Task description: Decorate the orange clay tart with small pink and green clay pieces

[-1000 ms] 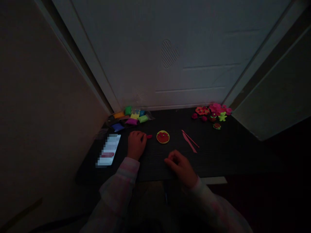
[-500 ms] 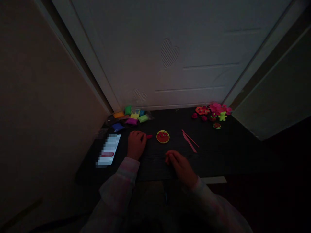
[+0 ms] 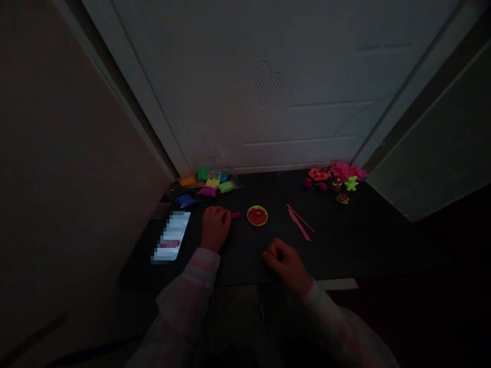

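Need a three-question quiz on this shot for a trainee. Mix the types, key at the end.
1. Multiple choice: what shows right beside the fingertips of the left hand?
A. A green packet
B. A small red piece
C. A yellow-green bear figure
2. True or false: the lit phone lies to the left of the left hand.
3. Count: how many slim pink tools lie to the right of the round, yellow-rimmed disc?

Key:
1. B, the small red piece.
2. True.
3. Two.
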